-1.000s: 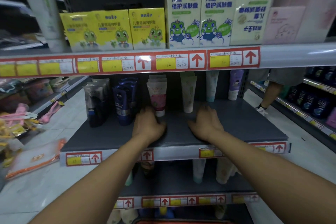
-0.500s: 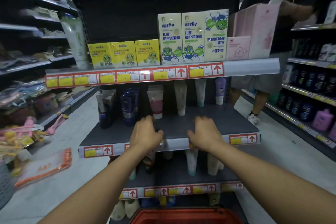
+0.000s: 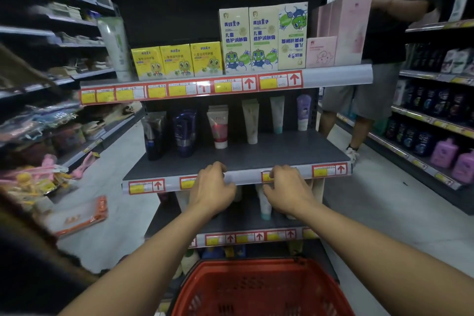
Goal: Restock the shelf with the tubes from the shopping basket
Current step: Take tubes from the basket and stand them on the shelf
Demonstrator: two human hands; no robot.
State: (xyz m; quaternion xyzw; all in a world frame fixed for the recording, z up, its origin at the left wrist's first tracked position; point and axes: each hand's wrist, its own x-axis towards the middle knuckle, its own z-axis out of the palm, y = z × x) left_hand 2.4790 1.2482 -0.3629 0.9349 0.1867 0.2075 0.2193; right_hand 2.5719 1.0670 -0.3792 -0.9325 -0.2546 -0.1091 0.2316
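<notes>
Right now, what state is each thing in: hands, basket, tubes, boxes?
Left hand: empty, fingers curled on the middle shelf edge.
Right hand: empty, at the same edge.
Red basket: below the hands; no tubes visible in the part shown.
Tubes: upright on caps, at the back of the shelf.
Third tall box: upside down.
Yellow boxes: upright.

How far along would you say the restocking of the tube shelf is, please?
Six rows of tubes, including the pink-and-white tube, stand at the back of the dark grey shelf. Nothing is in hand: the left hand and right hand sit empty at its front edge. The red plastic basket shows no tubes, though only partly visible.
</notes>
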